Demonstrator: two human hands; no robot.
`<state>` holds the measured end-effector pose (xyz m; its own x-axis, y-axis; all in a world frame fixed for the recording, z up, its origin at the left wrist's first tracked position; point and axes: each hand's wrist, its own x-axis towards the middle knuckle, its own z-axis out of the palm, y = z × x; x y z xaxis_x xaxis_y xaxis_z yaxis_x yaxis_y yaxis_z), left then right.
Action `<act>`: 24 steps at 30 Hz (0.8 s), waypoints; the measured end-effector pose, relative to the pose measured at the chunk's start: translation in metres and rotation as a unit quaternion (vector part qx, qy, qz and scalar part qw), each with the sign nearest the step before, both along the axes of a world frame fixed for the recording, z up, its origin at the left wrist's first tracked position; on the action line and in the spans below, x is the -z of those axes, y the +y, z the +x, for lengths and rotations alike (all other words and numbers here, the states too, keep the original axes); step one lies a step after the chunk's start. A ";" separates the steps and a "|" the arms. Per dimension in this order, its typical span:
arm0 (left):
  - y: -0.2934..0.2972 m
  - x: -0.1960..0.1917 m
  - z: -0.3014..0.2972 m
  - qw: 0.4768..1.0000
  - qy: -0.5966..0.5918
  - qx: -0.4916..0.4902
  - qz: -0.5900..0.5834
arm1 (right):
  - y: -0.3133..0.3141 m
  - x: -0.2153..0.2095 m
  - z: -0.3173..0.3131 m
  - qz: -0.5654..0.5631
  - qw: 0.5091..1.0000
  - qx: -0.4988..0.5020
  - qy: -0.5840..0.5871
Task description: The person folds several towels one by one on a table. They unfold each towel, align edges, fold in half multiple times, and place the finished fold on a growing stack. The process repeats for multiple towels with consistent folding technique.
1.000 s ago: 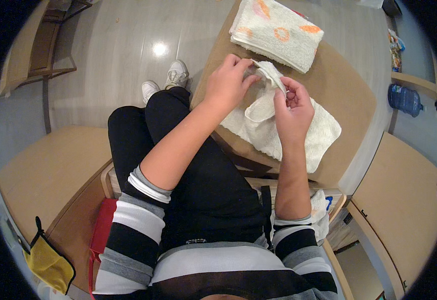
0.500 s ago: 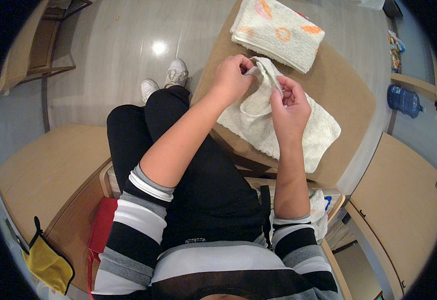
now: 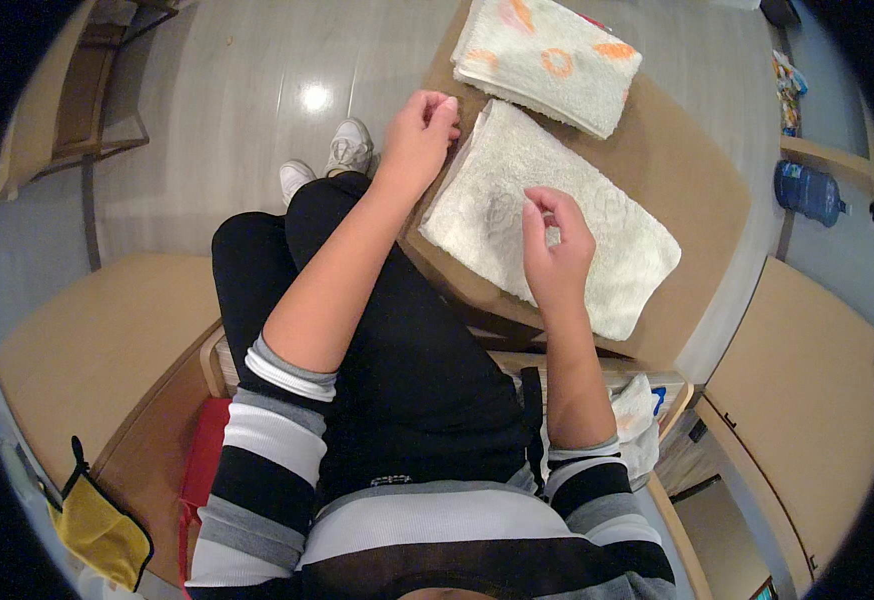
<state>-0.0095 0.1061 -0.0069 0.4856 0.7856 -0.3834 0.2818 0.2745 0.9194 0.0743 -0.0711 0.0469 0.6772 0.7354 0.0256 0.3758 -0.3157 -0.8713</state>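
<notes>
Towel (image 3: 502, 190), plain white, laid nearly flat on brown surface (image 3: 682, 190), layered edge toward ten o'clock, rounded corner toward three. Greyish patch near its middle; shadow or stain, cannot tell. Directly over it, right hand (image 3: 560, 250), reaching up from six o'clock; grip slightly parted, thumb and forefinger tips close together, bare of cloth; contact with the towel below hard to judge. At ten o'clock, just beside the layered edge, left hand (image 3: 422, 135), fingers curled inward; cannot tell if grip fully closed. Just beyond at twelve, on the same surface, folded patterned towel (image 3: 552, 65), cream with orange shapes. Farther out, with the plain towel as dial centre: blue water jug (image 3: 807, 192) at three, wooden panel (image 3: 807, 370) at four, white bundle (image 3: 637, 435) at five, black trousers (image 3: 397, 370) between seven and eight, white shoes (image 3: 350, 145) on grey floor (image 3: 227, 110) between nine and ten. Well apart at eight, red item (image 3: 204, 450), then yellow cloth (image 3: 102, 528) with dark edging.
</notes>
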 end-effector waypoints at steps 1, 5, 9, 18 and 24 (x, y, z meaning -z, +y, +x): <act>-0.002 -0.002 -0.007 1.000 0.021 0.014 -0.004 | -0.007 0.002 -0.003 -0.008 0.999 -0.009 -0.041; -0.026 -0.013 -0.027 0.980 0.128 0.120 0.094 | -0.034 0.014 -0.021 -0.024 0.986 -0.074 -0.150; -0.038 -0.023 -0.040 0.955 0.201 0.176 0.129 | -0.049 0.018 -0.034 -0.063 0.968 -0.100 -0.220; -0.057 -0.038 -0.063 0.919 0.226 0.219 0.236 | -0.081 0.025 -0.028 -0.069 0.944 -0.118 -0.300; -0.065 -0.041 -0.070 0.954 0.181 0.160 0.177 | -0.101 0.027 -0.015 -0.040 0.942 -0.072 -0.324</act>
<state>-0.0800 0.0416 0.0343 0.6082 0.7312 -0.3091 0.6155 -0.1885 0.7653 0.0589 -0.1719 0.0203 0.4304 0.8360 0.3405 0.8652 -0.2746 -0.4195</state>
